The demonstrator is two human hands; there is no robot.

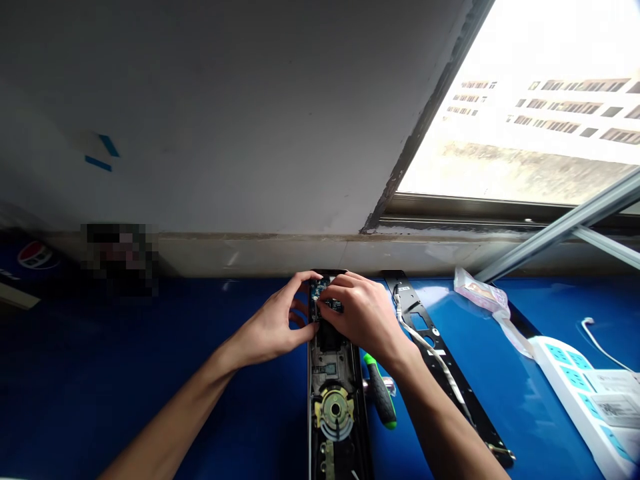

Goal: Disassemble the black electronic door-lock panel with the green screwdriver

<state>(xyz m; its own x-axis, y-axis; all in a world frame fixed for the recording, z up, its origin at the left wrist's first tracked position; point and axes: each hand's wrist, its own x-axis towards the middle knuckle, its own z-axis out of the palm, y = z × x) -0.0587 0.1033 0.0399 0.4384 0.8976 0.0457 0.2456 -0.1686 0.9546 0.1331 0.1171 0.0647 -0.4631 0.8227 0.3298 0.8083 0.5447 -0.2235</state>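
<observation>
board (323, 297): light, fragile, take by edges; between fingertips, atop lock panel (334, 400) | right hand (363, 313): fingers nearly closed, pinching board | left hand (273, 323): fingers curled at board's left edge, hold unclear | screwdriver (380, 393): below right palm | Pepsi logo (35, 255): far left of fingers

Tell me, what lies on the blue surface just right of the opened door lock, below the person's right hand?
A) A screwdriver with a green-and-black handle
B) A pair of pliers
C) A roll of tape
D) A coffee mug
A. A screwdriver with a green-and-black handle lies on the blue surface, right of the opened door lock and below the right hand.
</observation>
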